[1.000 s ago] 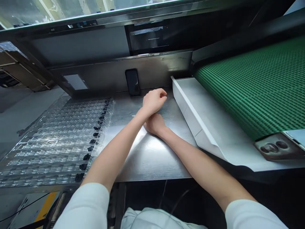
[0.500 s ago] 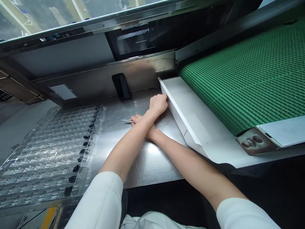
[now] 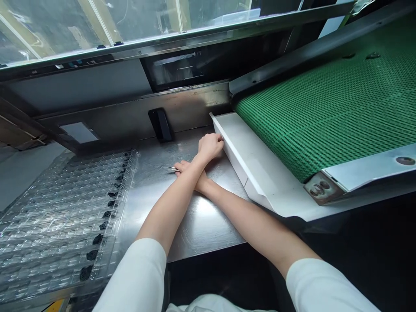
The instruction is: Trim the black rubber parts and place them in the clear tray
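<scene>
My forearms cross over the metal tabletop [image 3: 201,221], the left one on top. My left hand [image 3: 210,146] is closed against the side wall of a white tray [image 3: 240,162]. Its fingertips are turned away, so anything inside them is hidden. Lower and to the left, my right hand [image 3: 182,167] rests on the metal, partly covered by my left forearm. Thin metal tweezers [image 3: 171,169] stick out of its closed fingers, pointing left.
Clear plastic blister trays [image 3: 65,216] lie at left, with small black parts [image 3: 107,214] along their right edge. A black phone [image 3: 160,125] leans on the back panel. At right, a green conveyor belt [image 3: 325,108] ends above the white tray.
The view has shifted a little, showing more of the belt and the window above. Both hands keep their closed poses, and the tweezers stay in my right hand.
</scene>
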The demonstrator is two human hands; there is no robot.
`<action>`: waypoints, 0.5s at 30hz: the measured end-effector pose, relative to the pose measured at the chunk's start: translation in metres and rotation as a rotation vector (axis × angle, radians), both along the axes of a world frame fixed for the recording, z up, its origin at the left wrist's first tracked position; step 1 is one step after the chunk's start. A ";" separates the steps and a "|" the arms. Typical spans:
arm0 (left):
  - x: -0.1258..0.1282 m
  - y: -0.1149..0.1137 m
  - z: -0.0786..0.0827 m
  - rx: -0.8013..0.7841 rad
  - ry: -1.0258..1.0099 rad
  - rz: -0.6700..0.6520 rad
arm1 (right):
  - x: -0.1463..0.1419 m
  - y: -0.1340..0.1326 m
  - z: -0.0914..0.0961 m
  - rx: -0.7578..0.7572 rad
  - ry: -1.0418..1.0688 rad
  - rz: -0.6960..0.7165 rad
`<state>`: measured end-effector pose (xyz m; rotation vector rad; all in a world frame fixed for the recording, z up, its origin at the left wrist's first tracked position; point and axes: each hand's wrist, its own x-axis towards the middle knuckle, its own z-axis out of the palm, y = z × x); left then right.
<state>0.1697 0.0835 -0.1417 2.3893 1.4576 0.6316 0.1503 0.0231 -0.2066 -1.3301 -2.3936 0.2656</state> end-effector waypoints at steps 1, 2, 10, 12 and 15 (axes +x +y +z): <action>-0.003 -0.003 0.001 -0.035 -0.065 -0.009 | 0.000 0.000 0.000 -0.001 -0.007 -0.001; -0.007 -0.006 0.001 -0.075 -0.138 -0.020 | 0.000 -0.001 0.001 -0.002 -0.013 -0.004; -0.038 -0.002 -0.002 -0.293 -0.694 0.010 | 0.001 -0.007 0.011 -0.012 -0.048 -0.031; -0.033 0.001 -0.002 -0.281 -0.558 0.031 | 0.001 -0.007 0.011 -0.013 -0.044 -0.045; -0.019 0.003 -0.002 -0.234 -0.252 0.067 | 0.002 -0.003 0.005 -0.010 -0.024 -0.052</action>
